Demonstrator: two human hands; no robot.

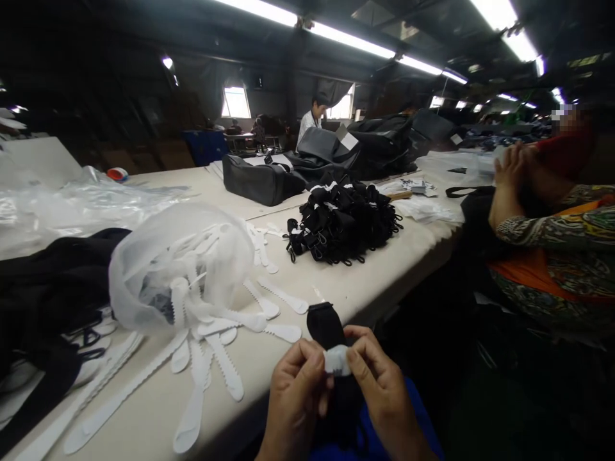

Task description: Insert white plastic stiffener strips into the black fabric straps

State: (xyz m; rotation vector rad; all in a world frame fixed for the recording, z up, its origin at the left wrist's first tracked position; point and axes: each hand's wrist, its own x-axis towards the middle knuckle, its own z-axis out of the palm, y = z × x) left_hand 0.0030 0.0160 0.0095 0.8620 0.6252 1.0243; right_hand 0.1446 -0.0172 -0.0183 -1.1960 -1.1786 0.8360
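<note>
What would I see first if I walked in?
Right in front, the left hand and right hand pinch a white tab on a black strap. To their left a clear bag spills white wavy strips on the table; a pile of black straps lies farther back.

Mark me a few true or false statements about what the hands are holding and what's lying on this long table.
1. The left hand and right hand both pinch a small white tab on a black strap. True.
2. The white scalloped strips lie in one neat stack. False: they spill loosely from a translucent bag across the table.
3. A pile of black clip straps sits further along the table. True.
4. The co-worker at the right wears a plain white sleeve. False: the co-worker's sleeve is patterned.
</note>
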